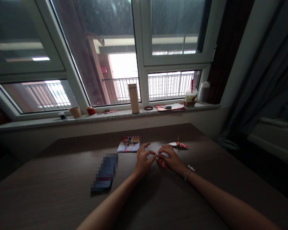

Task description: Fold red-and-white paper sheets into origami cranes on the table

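Between my hands is a small folded piece of red and white paper (162,163), its lower part showing below the fingertips. My left hand (144,158) pinches the paper's upper left tip with thumb and index finger, the other fingers lifted. My right hand (171,157) grips the same paper from the right, its fingers curled over the top; a bracelet circles that wrist. Just beyond the right hand stands a folded paper crane (178,144) in red, white and gold. Left of the hands lies a colourful printed booklet or packet (129,144).
A phone (105,174), blurred out, lies on the dark wooden table (62,169) to the left. Along the windowsill (105,117) stand a beige flask (133,98), a paper cup (75,112), scissors (167,107) on red papers, and a drink cup with straw (191,94).
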Demonstrator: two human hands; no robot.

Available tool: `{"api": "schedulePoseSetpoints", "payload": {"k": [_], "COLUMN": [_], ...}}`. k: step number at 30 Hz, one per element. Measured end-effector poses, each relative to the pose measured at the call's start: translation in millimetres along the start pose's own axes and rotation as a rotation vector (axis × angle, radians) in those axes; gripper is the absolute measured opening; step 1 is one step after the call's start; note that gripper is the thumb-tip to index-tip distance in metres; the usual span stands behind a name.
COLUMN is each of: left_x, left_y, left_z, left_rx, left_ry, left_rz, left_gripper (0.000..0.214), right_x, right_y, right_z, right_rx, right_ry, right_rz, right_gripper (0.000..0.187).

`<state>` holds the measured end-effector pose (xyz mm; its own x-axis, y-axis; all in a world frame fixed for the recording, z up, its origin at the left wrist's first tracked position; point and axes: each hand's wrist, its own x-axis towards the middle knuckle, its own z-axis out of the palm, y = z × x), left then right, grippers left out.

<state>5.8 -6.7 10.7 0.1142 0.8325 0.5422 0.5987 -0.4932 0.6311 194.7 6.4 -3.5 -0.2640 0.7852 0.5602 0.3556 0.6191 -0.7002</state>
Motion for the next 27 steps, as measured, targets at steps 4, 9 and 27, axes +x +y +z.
{"api": "schedulePoseSetpoints", "payload": {"k": [4,9,27], "left_x": [0.9,1.9,0.1], "left_y": [3.5,5.8,5.0], "left_z": [-2.0,-3.4,0.2], "left_rx": [0.051,0.086,0.043], "left_ry": [-0.001,-0.013,0.03], "left_rz": [0.011,0.032,0.002], "left_gripper": [0.006,0.006,0.007], "right_x": [0.4,0.6,0.0], "right_y": [-2.2,-5.6,-3.7], "right_z": [-0.4,-0.6,1.8], "right_rx": [0.012,0.019,0.063], "right_ry": [-0.014,-0.029,0.003], "right_rz": [-0.003,-0.015,0.125], "right_gripper": [0.024,0.022,0.02]}}
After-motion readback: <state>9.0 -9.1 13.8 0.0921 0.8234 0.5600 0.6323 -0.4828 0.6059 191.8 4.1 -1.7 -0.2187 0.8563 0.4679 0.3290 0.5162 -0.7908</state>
